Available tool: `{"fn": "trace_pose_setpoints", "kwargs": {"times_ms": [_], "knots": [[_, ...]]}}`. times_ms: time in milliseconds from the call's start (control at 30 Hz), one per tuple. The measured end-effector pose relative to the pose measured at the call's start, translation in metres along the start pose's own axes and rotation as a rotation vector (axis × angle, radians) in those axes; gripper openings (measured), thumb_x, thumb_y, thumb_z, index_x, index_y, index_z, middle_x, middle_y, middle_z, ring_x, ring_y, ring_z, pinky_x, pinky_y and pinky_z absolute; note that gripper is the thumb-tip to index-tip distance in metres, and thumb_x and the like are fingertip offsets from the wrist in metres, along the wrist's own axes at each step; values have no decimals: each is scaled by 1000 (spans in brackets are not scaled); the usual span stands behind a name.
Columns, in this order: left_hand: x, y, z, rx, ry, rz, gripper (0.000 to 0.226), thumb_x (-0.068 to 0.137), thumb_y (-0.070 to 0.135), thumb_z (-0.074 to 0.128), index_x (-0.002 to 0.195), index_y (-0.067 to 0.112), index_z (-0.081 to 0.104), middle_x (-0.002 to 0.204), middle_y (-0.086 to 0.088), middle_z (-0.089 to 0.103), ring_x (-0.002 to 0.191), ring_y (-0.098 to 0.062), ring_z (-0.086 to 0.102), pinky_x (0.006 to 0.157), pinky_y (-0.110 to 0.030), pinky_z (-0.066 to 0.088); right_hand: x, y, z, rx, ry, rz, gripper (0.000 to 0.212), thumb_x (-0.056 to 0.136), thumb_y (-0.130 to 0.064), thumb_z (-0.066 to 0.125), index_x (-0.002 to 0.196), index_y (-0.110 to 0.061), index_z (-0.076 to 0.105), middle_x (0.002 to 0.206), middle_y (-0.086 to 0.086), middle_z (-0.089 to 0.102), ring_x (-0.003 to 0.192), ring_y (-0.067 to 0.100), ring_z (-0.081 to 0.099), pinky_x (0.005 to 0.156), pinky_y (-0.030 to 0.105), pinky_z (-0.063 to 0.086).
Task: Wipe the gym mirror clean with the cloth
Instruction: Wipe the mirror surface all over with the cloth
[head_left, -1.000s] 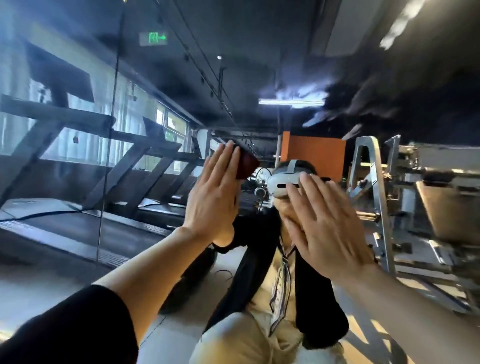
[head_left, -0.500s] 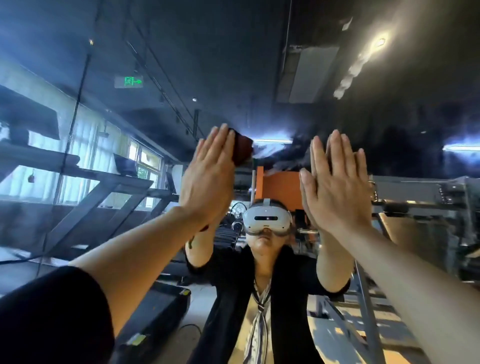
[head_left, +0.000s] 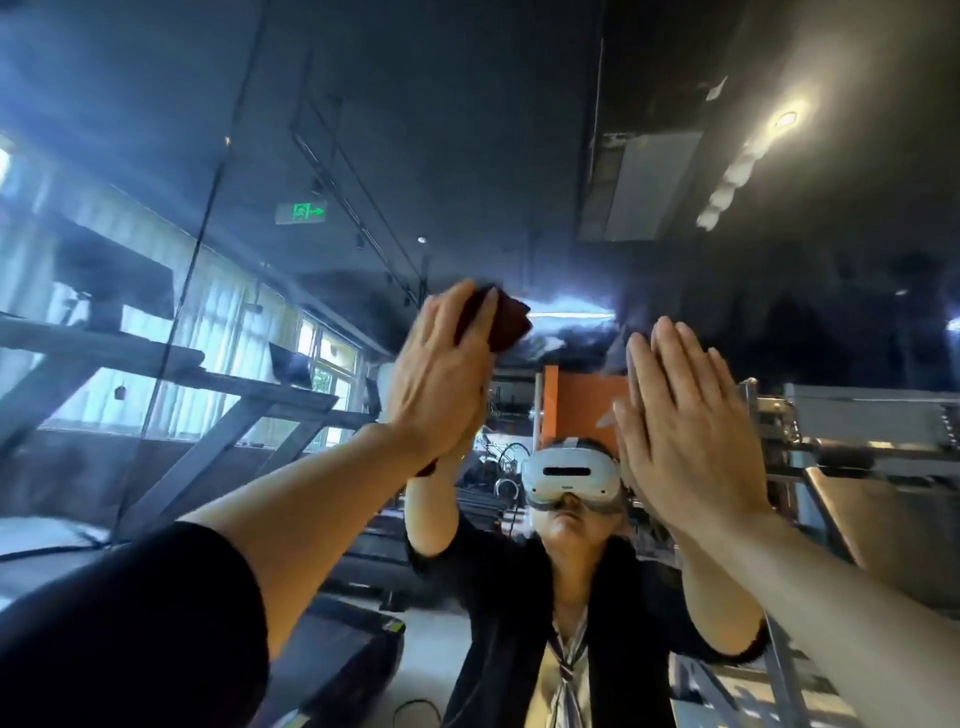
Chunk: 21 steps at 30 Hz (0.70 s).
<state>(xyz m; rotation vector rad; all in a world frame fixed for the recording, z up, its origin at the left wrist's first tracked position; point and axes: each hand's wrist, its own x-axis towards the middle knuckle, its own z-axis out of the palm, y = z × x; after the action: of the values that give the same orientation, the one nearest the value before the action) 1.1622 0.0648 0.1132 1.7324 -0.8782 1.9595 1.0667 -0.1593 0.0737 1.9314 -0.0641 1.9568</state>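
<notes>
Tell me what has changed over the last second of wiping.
The view tilted upward. The left hand carried the dark red cloth up the mirror, and the right hand rose too, off the reflected headset. Unchanged: left hand presses the cloth flat, right hand flat and empty.
</notes>
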Motion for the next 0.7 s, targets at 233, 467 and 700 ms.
{"fn": "trace_pose_setpoints", "kwargs": {"times_ms": [233, 467, 700], "knots": [[17, -43, -17, 57, 84, -575, 56, 100, 16, 44, 154, 16, 34, 146, -13, 39, 124, -34, 38, 97, -49, 45, -1, -4, 1, -31, 9, -7, 66, 106, -41, 14, 153, 2, 29, 159, 27, 26, 151, 38, 21, 122, 54, 19], [64, 130, 29, -186, 3, -51, 50, 101, 11, 50, 151, 13, 42, 156, -6, 40, 140, -27, 34, 110, -41, 42, -3, 1, -5, 290, 57, 36, 55, 106, -33, 37, 145, 4, 42, 152, 22, 42, 147, 32, 31, 126, 40, 15], [18, 72, 25, -159, 98, 7, 42, 96, 13, 48, 135, 5, 60, 143, -14, 54, 127, -36, 54, 106, -48, 45, -37, 39, -17, 167, 11, -104, 52, 101, -23, 36, 138, 11, 49, 147, 27, 46, 142, 38, 39, 119, 44, 26]]}}
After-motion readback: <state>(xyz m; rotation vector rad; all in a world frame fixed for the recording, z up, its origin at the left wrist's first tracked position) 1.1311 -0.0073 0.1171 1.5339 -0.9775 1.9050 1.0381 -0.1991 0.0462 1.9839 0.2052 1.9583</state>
